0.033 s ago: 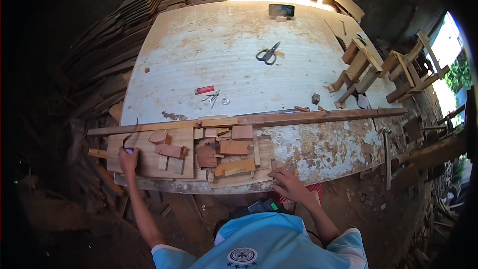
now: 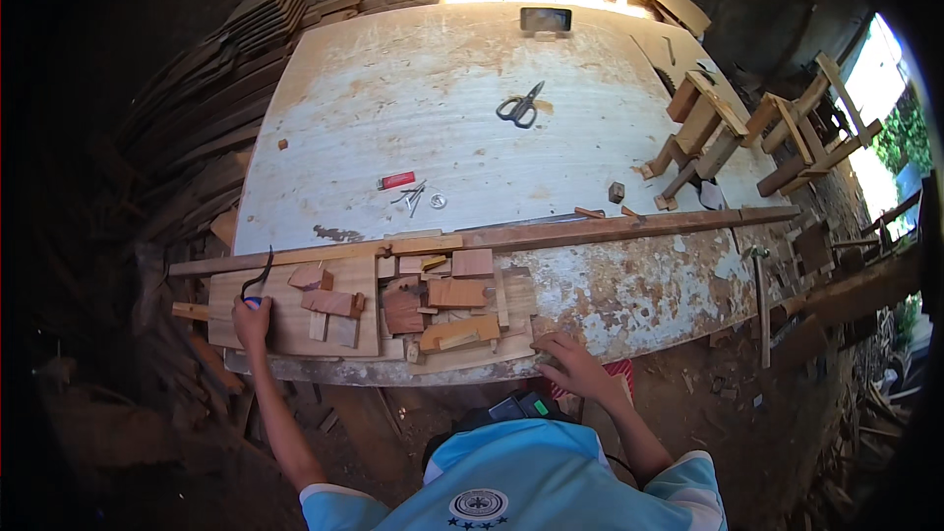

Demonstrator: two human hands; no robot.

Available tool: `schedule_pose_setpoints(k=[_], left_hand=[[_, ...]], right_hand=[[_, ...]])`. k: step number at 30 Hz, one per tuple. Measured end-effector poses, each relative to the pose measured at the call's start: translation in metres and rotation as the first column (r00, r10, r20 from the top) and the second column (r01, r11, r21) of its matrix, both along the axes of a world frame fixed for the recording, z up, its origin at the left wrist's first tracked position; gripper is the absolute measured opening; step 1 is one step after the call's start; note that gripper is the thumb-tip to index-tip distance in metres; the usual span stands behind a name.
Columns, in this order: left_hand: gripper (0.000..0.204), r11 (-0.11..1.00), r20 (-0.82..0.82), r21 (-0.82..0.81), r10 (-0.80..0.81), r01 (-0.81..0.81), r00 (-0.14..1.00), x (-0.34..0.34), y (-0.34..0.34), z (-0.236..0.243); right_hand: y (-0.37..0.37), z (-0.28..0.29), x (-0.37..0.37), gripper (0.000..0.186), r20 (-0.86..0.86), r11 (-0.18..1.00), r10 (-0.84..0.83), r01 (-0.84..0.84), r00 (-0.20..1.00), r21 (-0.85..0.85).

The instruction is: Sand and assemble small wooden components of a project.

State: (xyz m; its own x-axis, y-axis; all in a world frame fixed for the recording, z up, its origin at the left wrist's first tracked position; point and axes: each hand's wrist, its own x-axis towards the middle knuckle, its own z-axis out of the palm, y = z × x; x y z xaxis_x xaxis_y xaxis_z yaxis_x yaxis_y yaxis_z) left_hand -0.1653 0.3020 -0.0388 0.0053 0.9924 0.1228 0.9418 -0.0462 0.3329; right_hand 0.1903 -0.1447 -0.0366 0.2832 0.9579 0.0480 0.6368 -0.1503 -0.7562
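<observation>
Mostly, we find the scene unchanged from the earlier frame, though the view has swung slightly, so the table (image 2: pixel 334 88) and the things on it appear a little further left. At eight o'clock our left hand (image 2: pixel 252 323) is closed around the blue end of a dark curved piece (image 2: pixel 262 279), over a flat board (image 2: pixel 295 323); its tip now reaches slightly less far past the long beam (image 2: pixel 551 233). We cannot tell what kind of tool it is. At five o'clock our right hand (image 2: pixel 570 364) grasps nothing we can see, loosely spread at the table's near edge, just as before. Between our hands, from six to seven o'clock, the wooden blocks (image 2: pixel 458 293) keep their arrangement. The scissors (image 2: pixel 517 112) lie unmoved near one o'clock, the red lighter (image 2: pixel 396 180) at ten, the wooden frame (image 2: pixel 723 143) at two, and the hammer (image 2: pixel 763 310) between three and four.
</observation>
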Motion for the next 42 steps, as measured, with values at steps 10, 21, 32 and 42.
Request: schedule_pose_setpoints(k=[10,21,32,42], left_hand=[[0.053,0.97,0.15,0.18,-0.189,0.161,0.971,-0.005,0.006,-0.004],[0.016,0.554,0.232,0.209,-0.828,0.806,0.51,0.233,-0.156,0.093],[0.024,-0.099,0.278,-0.146,-0.959,0.984,-0.055,0.541,-0.211,-0.04],[0.02,0.282,0.863,-0.291,-0.335,0.914,0.378,0.506,-0.207,-0.005]], right_hand=[[0.015,-0.009,0.189,0.029,-0.053,0.77,-0.616,0.615,0.786,0.17],[0.104,-0.061,0.273,0.049,0.557,0.548,-0.604,0.804,0.571,-0.231],[0.093,-0.048,0.265,0.041,0.315,0.593,-0.77,0.805,0.554,0.033],[0.085,-0.016,0.236,0.035,-0.318,0.498,-0.628,0.681,0.71,0.537]])
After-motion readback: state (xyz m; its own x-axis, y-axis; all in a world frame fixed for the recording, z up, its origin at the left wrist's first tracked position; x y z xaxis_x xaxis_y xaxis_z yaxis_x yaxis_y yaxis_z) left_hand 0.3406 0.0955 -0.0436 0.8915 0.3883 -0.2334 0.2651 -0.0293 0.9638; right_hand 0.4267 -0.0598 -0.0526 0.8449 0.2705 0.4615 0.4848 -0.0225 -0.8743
